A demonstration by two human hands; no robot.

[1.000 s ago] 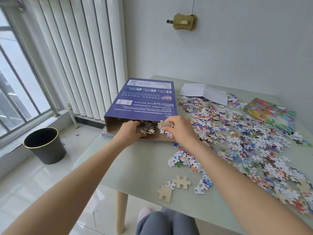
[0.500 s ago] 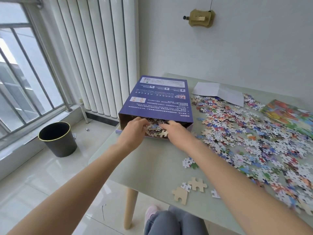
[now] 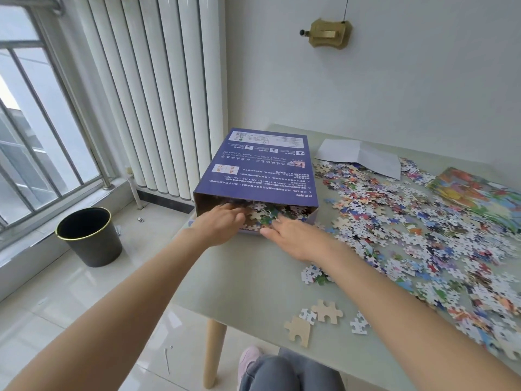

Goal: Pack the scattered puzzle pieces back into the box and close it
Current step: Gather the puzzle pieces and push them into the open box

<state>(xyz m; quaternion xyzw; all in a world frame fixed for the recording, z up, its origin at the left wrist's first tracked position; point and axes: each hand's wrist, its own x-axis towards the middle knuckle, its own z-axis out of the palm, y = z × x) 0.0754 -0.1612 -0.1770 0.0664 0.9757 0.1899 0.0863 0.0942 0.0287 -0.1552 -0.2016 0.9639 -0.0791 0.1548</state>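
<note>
We are looking down at a purple puzzle box point(image 3: 260, 172) lying flat at the left edge of the pale green surface point(image 3: 253, 277), printed upside down with small text, "About 14 years old" partly readable. Its open near end is showing jigsaw pieces point(image 3: 263, 214) inside. Our left hand point(image 3: 218, 225) is reaching in, fingers hidden so we cannot tell their grip, while our right hand point(image 3: 296, 239) is lying spread, holding nothing, beside scattered pieces point(image 3: 408, 235).
</note>
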